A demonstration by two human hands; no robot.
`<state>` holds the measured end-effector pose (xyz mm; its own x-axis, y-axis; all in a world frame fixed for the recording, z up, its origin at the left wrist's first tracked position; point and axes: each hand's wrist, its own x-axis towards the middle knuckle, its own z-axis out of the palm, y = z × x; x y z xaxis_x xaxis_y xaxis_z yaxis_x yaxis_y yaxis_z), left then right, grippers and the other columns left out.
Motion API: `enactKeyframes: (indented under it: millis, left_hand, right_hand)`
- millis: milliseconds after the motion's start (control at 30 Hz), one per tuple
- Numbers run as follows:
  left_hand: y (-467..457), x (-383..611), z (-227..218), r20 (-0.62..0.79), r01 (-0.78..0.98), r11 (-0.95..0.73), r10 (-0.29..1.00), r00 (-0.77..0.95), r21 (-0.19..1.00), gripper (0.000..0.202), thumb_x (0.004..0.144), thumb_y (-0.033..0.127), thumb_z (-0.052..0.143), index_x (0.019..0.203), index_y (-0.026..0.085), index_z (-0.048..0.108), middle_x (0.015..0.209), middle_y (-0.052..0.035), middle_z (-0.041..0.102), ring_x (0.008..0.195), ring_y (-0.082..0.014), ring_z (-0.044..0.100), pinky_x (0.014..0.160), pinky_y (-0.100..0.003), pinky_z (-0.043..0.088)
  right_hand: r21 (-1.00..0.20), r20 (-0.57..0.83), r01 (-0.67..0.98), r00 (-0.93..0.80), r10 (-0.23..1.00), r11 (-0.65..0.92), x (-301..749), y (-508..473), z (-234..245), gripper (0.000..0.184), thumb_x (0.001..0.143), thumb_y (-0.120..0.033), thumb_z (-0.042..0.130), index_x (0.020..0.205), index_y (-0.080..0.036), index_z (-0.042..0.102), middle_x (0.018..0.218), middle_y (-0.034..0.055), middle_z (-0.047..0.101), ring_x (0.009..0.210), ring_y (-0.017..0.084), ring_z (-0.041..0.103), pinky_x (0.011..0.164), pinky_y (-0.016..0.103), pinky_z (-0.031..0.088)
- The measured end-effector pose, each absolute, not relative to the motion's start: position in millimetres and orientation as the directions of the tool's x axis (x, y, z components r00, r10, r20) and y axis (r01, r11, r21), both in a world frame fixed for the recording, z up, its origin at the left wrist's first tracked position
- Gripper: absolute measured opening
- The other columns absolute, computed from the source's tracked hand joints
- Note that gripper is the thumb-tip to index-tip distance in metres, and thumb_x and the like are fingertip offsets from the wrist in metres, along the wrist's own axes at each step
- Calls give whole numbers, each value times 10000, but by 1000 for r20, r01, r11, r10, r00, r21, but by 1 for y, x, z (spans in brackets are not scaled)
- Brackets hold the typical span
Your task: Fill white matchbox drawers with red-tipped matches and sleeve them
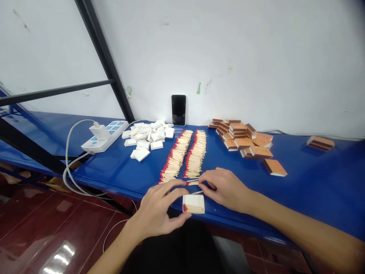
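- My left hand [161,211] holds a small white tray [195,198], thumb against its near side and a finger at its far left corner; the index finger reaches out beyond, to the loose matches.
- The tray sits at the near edge of the blue table [302,182], open side up, with a layer of matches [194,209] along its near side, red heads to the left.
- My right hand [225,188] is just to the right, fingers curled, thumb and index tips close together by the ends of a few loose matches [192,182]; I cannot tell whether they pinch one.
- A single match [197,192] lies between my right thumb and the tray's far side.
- Beyond my hands, two long rows of matches run away from me, the left row [177,156] and the right row [196,154], red heads to the left.
- Far left of the rows is a heap of white trays [151,135]; to the right, a pile of orange matchboxes [242,139].
- A phone [178,110] leans upright on the wall [228,45].
- A power strip [108,139] lies at the left.
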<state>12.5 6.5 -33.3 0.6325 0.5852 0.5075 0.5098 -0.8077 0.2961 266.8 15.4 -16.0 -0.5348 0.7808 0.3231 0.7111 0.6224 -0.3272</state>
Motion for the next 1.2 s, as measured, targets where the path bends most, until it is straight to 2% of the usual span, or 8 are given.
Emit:
enactKeyframes:
  millis: [167,400,600,767,1200]
  left_hand:
    - [6,11,-33,506,496,-812,581,637,308,346,799,403,715,1101,250,645,1219,-74,695,1053,-259,710,856,-345,572]
    - [4,11,-33,498,504,-806,590,636,311,363,779,395,719,1108,258,655,1259,-69,695,1076,-269,708,875,-362,574]
    - [5,12,-30,461,514,-796,604,650,319,349,798,385,714,1118,264,643,1363,-67,651,1120,-288,695,890,-406,572]
    - [4,12,-30,456,519,-794,607,651,316,346,803,406,715,1112,264,649,1365,-63,648,1130,-287,691,886,-404,574]
    - [4,12,-30,448,521,-792,611,653,319,343,805,410,718,1107,264,647,1370,-59,646,1137,-283,687,897,-399,570]
  right_hand:
    - [-375,302,660,-577,759,651,267,12,-7,113,939,-206,549,867,-196,635,697,-29,612,589,122,508,647,282,331]
    - [-337,266,638,-641,720,692,269,13,-10,95,927,-204,573,845,-204,623,757,-25,660,655,131,561,659,296,327]
    - [-319,284,672,-605,744,668,264,17,-14,132,948,-205,562,835,-204,631,779,-15,689,716,149,612,675,296,319]
    - [-316,305,706,-557,773,634,265,17,-16,82,948,-217,581,925,-219,660,824,-12,714,750,161,646,706,300,340]
    - [-341,256,681,-596,761,648,264,16,-18,109,958,-176,552,910,-214,642,852,-21,719,780,159,651,720,291,332]
